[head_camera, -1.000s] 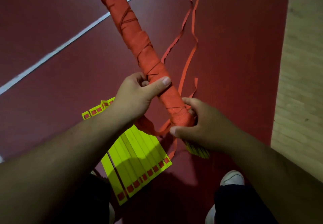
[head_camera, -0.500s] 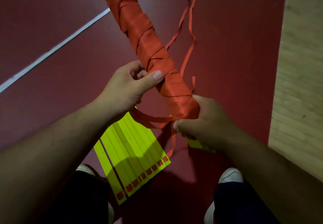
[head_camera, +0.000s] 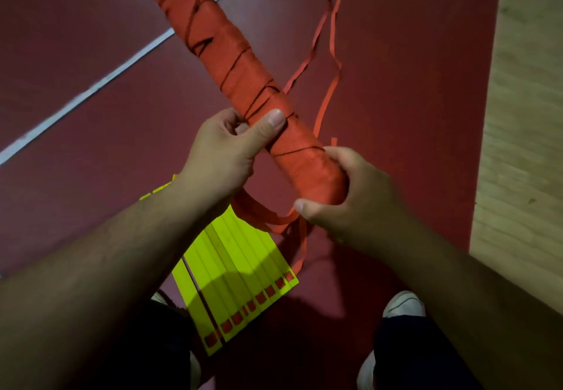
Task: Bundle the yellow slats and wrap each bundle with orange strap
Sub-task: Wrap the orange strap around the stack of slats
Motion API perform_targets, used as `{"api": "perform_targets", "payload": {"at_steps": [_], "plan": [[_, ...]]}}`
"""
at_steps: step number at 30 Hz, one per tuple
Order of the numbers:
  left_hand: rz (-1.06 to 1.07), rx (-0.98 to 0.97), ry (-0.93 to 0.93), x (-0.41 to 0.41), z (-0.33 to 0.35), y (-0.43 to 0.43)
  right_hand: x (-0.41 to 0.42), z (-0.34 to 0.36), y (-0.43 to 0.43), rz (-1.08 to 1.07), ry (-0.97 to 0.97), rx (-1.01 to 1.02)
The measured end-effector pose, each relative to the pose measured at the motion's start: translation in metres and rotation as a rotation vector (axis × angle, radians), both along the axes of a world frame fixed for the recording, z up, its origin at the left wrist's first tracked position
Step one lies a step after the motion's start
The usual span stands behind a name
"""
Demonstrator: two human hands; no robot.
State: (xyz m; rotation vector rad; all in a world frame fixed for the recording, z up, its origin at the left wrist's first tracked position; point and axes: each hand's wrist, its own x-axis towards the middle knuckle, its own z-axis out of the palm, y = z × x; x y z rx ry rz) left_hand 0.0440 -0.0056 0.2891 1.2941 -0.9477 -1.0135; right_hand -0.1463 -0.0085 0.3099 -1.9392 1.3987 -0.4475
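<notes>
While gripped near its lower end by curled fingers of left hand (head_camera: 222, 158) and right hand (head_camera: 353, 198), slants up-left above dark red floor (head_camera: 91, 24): long bundle (head_camera: 243, 64) fully wound in orange strap, crossed by thin dark lines. Trails loose strap tails (head_camera: 332, 39) rightward. Overhangs flat yellow slats (head_camera: 237, 268) with red end squares, apparently lying on floor.

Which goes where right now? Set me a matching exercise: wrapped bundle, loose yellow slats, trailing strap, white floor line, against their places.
Things: 1 wrapped bundle; 2 loose yellow slats; 3 trailing strap; 4 white floor line.
Places: A partly hidden by the left forearm; B gripped by left hand and right hand; C upper left; D right of the bundle.
Pairs: 1-B, 2-A, 3-D, 4-C.
</notes>
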Motion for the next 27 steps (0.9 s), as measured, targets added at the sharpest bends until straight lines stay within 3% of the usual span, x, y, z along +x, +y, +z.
{"api": "perform_targets", "payload": {"at_steps": [3,6,13,19,27], "plan": [[0.098,0.05,-0.011,-0.008,-0.004,0.002,0.004,-0.008,0.002,-0.03,0.106,-0.071],[0.047,0.081,0.023,-0.011,-0.002,0.006,0.005,-0.009,0.002,-0.048,0.129,-0.024],[-0.284,0.128,-0.047,0.004,0.007,0.004,-0.001,-0.006,0.0,-0.119,0.026,0.043],[-0.324,0.115,-0.031,0.012,0.001,0.0,0.001,0.0,0.004,-0.044,-0.253,0.271],[-0.272,0.017,0.047,0.012,-0.001,0.003,0.001,0.006,0.002,0.035,-0.2,0.293]]}}
